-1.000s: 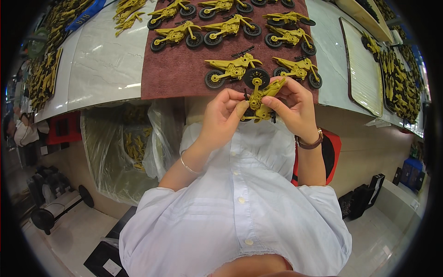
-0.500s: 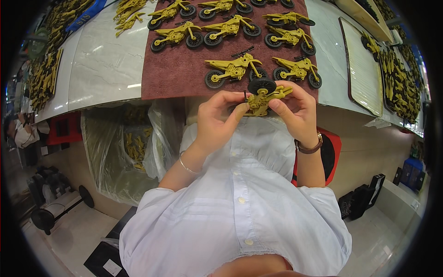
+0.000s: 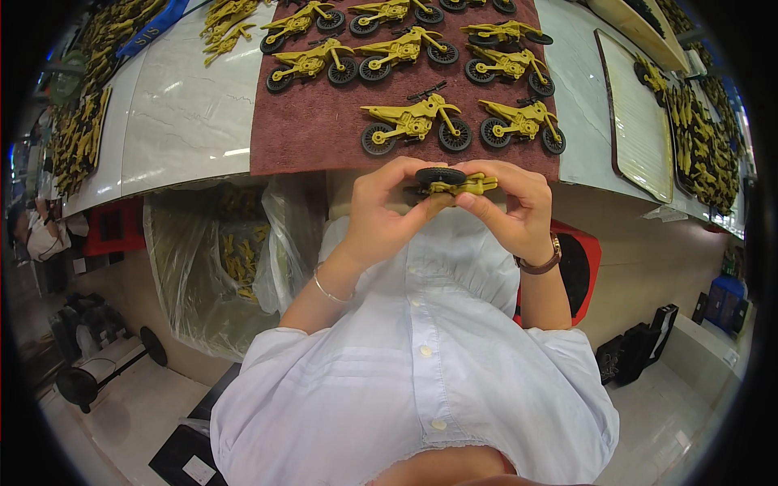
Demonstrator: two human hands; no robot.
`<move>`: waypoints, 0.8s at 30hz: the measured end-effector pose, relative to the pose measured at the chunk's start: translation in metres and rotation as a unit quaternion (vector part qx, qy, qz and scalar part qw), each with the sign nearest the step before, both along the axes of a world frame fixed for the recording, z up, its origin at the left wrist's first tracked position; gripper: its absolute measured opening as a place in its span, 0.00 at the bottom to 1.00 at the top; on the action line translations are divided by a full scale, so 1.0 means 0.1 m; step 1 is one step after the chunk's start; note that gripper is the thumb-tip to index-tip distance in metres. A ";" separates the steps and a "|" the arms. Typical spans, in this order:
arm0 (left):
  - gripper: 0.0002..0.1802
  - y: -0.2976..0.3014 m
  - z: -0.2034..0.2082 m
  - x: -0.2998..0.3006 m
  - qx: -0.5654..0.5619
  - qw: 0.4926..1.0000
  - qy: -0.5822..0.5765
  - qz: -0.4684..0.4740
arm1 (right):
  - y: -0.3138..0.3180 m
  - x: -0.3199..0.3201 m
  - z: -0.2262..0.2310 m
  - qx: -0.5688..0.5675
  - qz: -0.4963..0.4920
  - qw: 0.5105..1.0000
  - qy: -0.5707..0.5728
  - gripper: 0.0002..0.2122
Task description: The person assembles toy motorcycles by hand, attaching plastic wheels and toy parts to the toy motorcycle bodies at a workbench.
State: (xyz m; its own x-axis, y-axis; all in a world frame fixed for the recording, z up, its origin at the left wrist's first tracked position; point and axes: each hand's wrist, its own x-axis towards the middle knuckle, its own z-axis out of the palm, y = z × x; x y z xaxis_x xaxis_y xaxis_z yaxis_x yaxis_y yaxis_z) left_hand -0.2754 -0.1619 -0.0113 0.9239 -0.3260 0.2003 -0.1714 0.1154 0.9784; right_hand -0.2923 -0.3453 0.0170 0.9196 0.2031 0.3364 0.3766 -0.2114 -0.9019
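Observation:
Between both hands, just off the table's near edge, I hold a yellow toy motorcycle (image 3: 478,185) with a black wheel (image 3: 440,176) turned upward. My left hand (image 3: 387,201) grips the wheel end, its thumb pressed along the underside. Fingers of my right hand (image 3: 519,206) pinch the yellow body from the other end. Parts of the toy are hidden by my fingers. Beyond my hands, a toy motorcycle with black handlebars (image 3: 415,117) lies on the dark red cloth (image 3: 324,134), and another toy motorcycle (image 3: 523,124) lies right of it.
More yellow motorcycles lie in rows farther up the cloth. A white tray (image 3: 628,121) sits at the right beside piled yellow parts (image 3: 703,150). Loose yellow parts (image 3: 225,28) lie at the far left. Below the table hangs a clear plastic bag (image 3: 182,267) containing yellow pieces.
The held motorcycle has been turned so its wheel shows more edge-on and sits lower. Both hands have closed in around it, my left fingers now over the wheel.

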 end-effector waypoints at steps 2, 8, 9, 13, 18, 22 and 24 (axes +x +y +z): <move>0.11 0.02 -0.01 0.00 0.017 1.000 -0.010 0.013 | 0.02 0.01 0.03 -0.012 0.003 1.000 -0.010 0.13; 0.14 -0.01 0.06 -0.02 -0.003 1.000 -0.014 0.019 | 0.03 -0.02 -0.02 0.006 -0.024 0.999 -0.037 0.12; 0.14 -0.01 0.08 -0.03 -0.003 1.000 -0.014 0.019 | 0.03 -0.03 -0.03 0.006 -0.024 0.999 -0.037 0.12; 0.18 -0.02 0.13 -0.04 0.013 0.999 -0.037 0.001 | 0.07 -0.06 -0.03 0.010 -0.030 0.996 -0.079 0.11; 0.20 -0.05 0.13 -0.04 0.048 0.992 -0.114 0.003 | 0.12 -0.10 0.04 0.009 -0.056 0.995 -0.080 0.11; 0.20 -0.03 0.14 -0.07 0.078 0.975 -0.207 0.027 | 0.11 -0.12 0.01 0.025 -0.036 0.993 -0.112 0.11; 0.21 -0.03 0.14 -0.07 0.078 0.972 -0.220 0.023 | 0.11 -0.13 0.00 0.038 -0.031 0.994 -0.102 0.11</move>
State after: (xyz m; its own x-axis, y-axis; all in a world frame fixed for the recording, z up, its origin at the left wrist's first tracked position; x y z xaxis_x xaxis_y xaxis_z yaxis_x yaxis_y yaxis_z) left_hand -0.2828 -0.1645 0.0025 0.7749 -0.3440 0.5303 -0.5783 -0.0472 0.8145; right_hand -0.3049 -0.3340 0.0173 0.8410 0.1159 0.5285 0.5411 -0.1738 -0.8228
